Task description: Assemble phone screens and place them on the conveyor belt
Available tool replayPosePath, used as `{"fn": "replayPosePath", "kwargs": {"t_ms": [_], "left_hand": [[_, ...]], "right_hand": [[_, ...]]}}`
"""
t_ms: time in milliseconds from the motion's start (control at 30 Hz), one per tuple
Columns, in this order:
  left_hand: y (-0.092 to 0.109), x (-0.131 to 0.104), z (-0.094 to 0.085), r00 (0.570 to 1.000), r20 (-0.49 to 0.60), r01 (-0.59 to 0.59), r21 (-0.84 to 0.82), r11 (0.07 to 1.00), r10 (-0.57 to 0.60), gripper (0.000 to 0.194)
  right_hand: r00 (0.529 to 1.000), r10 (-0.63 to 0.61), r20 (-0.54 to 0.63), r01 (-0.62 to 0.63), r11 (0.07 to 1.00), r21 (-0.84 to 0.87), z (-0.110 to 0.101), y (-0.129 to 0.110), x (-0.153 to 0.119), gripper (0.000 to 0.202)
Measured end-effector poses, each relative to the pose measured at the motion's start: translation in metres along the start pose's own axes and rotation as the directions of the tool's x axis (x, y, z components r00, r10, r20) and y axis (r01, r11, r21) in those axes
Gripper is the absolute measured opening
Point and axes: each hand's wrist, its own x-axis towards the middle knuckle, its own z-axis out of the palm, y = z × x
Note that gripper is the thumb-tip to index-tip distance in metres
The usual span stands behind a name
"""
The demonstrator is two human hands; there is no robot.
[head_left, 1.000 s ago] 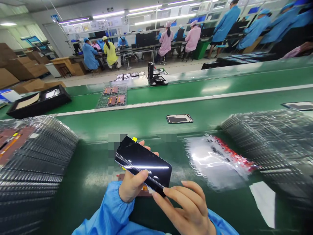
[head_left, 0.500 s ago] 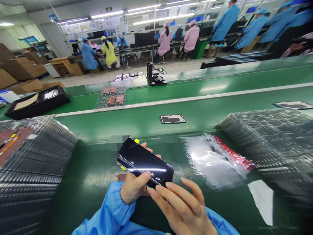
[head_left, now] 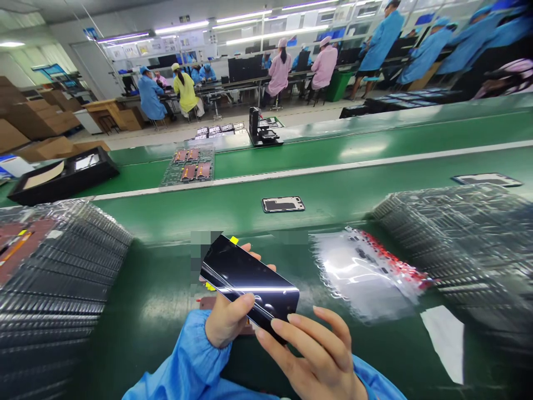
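Observation:
My left hand (head_left: 229, 319) holds a black, glossy phone (head_left: 250, 278) from beneath, thumb along its near edge and fingertips showing past the far edge. The phone is tilted, its shiny screen face up with light streaks on it. Yellow tabs (head_left: 234, 240) stick out at its left end. My right hand (head_left: 316, 355) is at the phone's near right corner, thumb and index finger closed on the edge, the other fingers more spread. Under the phone, a brown part (head_left: 207, 303) lies mostly hidden on the green bench.
Stacks of clear plastic trays stand left (head_left: 79, 244) and right (head_left: 466, 228). Clear film sheets with red tabs (head_left: 358, 272) and a white paper (head_left: 445, 341) lie right. Beyond, a green conveyor (head_left: 353, 194) carries phone frames (head_left: 283, 204). Co-workers sit far back.
The phone frames on the conveyor have moved left. The phone's right end has shifted slightly right and down, showing more of its near corner. My right hand has moved slightly right.

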Motion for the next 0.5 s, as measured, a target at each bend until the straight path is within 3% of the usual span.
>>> {"fn": "replayPosePath", "kwargs": {"t_ms": [100, 267, 500], "left_hand": [[0.0, 0.001, -0.001, 0.999, 0.026, -0.033, 0.043, 0.999, 0.032, 0.066], [0.001, 0.0, 0.002, 0.997, 0.059, -0.053, 0.067, 0.996, 0.049, 0.065], [0.006, -0.005, 0.012, 0.979, -0.104, 0.178, 0.025, 0.984, -0.174, 0.073]], "right_hand": [[0.997, -0.01, 0.077, 0.009, 1.0, 0.006, 0.001, 0.001, -0.003, 0.019], [0.995, -0.041, 0.093, 0.042, 0.999, -0.005, 0.0, 0.0, 0.001, 0.027], [0.988, -0.08, 0.128, 0.09, 0.993, -0.077, -0.008, 0.003, 0.009, 0.02]]}}
